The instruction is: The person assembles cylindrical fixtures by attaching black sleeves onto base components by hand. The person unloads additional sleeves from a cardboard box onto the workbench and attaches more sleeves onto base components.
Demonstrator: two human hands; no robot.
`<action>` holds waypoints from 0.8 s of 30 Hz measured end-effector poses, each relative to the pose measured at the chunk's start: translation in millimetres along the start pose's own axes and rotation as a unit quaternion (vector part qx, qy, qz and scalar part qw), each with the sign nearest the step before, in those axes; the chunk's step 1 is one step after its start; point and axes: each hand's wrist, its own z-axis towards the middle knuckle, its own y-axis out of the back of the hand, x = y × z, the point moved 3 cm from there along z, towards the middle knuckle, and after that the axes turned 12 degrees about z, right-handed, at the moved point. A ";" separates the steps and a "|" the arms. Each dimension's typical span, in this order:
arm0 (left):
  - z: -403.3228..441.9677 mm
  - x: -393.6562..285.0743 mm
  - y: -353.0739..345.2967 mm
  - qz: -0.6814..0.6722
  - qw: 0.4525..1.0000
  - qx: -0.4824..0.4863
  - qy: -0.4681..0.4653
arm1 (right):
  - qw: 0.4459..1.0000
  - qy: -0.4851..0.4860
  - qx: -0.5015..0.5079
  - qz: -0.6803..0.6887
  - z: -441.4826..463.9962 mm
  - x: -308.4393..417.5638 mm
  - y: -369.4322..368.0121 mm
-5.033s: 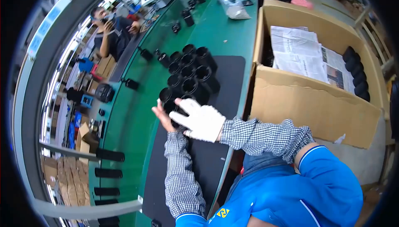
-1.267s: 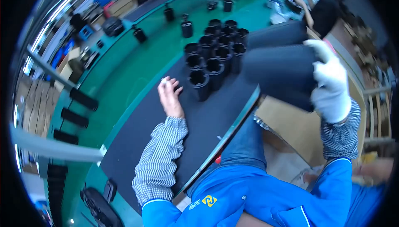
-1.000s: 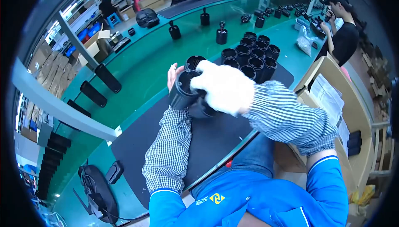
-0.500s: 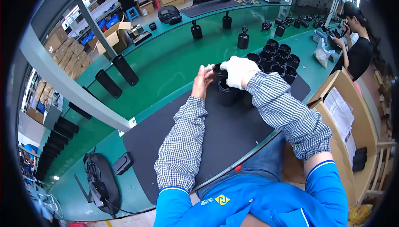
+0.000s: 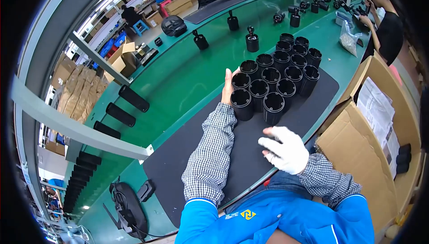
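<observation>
Green table (image 5: 156, 213) has open carton (image 5: 353, 141) just beside it, at right; black mat (image 5: 250, 148) lies on table; on it black cyls (image 5: 270, 77) stand upright in close group; R hand (image 5: 287, 151), white-gloved, is near front cyls, fingers apart, empty; L hand (image 5: 228, 89) is at group's left side, fingers partly hidden, its grip I cannot tell.

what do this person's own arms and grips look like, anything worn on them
Black-and-white checked oversleeves cover both forearms, with white-edged blue sleeves above. The right grip wears a white glove, some fingertips uncovered; no glove shows on the left grip.
</observation>
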 end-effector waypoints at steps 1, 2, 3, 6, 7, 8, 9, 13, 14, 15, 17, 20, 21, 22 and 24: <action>3.9 -0.3 -2.4 0.001 1.000 0.007 0.008 | 0.999 -0.016 0.028 0.011 -3.5 -2.0 -4.1; 5.4 0.2 -4.1 0.002 1.000 0.014 0.016 | 0.999 -0.019 0.036 0.000 -4.0 -6.0 -7.1; 1.2 -6.5 -14.2 0.008 1.000 0.008 0.024 | 0.999 -0.023 0.045 -0.011 -3.4 -11.1 -10.5; 7.3 5.1 -12.5 0.033 0.999 -0.015 0.020 | 0.980 -0.153 0.111 -0.058 2.4 -30.5 -15.2; 3.8 5.5 -13.2 0.039 0.998 -0.036 0.034 | 0.975 -0.173 0.111 -0.085 3.1 -36.3 -17.2; 1.8 5.9 -11.5 0.052 0.997 -0.035 0.033 | 0.969 -0.192 0.112 -0.112 3.4 -41.8 -19.2; 1.7 7.8 -7.6 0.065 0.997 -0.034 0.031 | 0.970 -0.196 0.084 -0.113 3.5 -44.1 -17.9; -1.9 10.5 14.3 0.088 0.996 -0.027 0.005 | 0.969 -0.231 0.038 -0.083 -1.7 -55.8 -14.7; -6.1 9.7 15.6 0.086 0.996 -0.020 -0.005 | 0.968 -0.228 0.029 -0.096 -3.2 -58.4 -12.3; -12.6 5.9 11.2 0.139 0.989 -0.034 -0.040 | 0.968 -0.226 0.019 -0.109 -5.1 -61.6 -9.6; -30.9 -1.4 -0.9 0.125 0.991 -0.033 -0.020 | 0.968 -0.221 -0.001 -0.122 -8.8 -66.9 -4.0; -39.1 8.4 5.1 0.113 0.993 -0.040 -0.004 | 0.962 -0.231 -0.050 -0.138 -14.8 -69.8 1.8; -39.3 9.9 5.2 0.110 0.993 -0.042 -0.003 | 0.956 -0.246 -0.065 -0.145 -19.9 -73.1 2.2; -40.6 10.1 5.3 0.115 0.993 -0.035 -0.009 | 0.951 -0.251 -0.082 -0.158 -23.0 -76.1 4.6; -45.9 8.8 4.8 0.125 0.992 -0.015 -0.022 | 0.940 -0.260 -0.118 -0.187 -27.1 -80.8 12.9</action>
